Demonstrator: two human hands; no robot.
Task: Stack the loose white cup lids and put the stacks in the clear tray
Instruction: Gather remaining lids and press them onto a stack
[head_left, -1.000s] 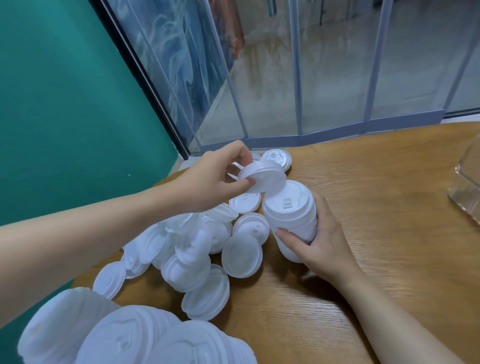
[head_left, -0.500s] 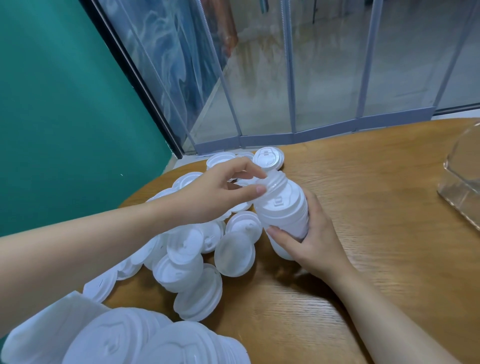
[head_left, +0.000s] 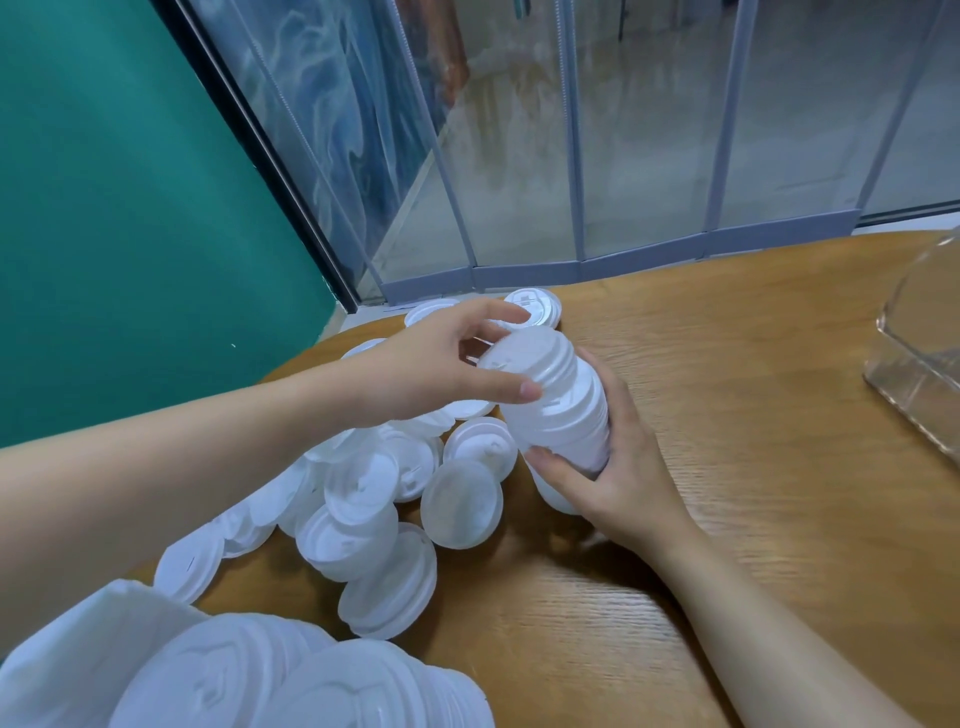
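Lid stack (head_left: 561, 410) gripped by both hands, left hand (head_left: 441, 364), right hand (head_left: 618, 467), loose lids (head_left: 462, 504) crowd left, clear tray (head_left: 919, 374) far right.

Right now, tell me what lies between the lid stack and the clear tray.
Head view: only bare wooden table between the lid stack and the clear tray.

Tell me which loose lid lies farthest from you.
The lid at the table's far edge, just beyond the left hand's fingertips; the others lie nearer.

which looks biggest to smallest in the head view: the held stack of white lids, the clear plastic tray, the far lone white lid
1. Held stack of white lids
2. Clear plastic tray, though cut off by the frame, so unsure
3. Far lone white lid, farthest from the camera
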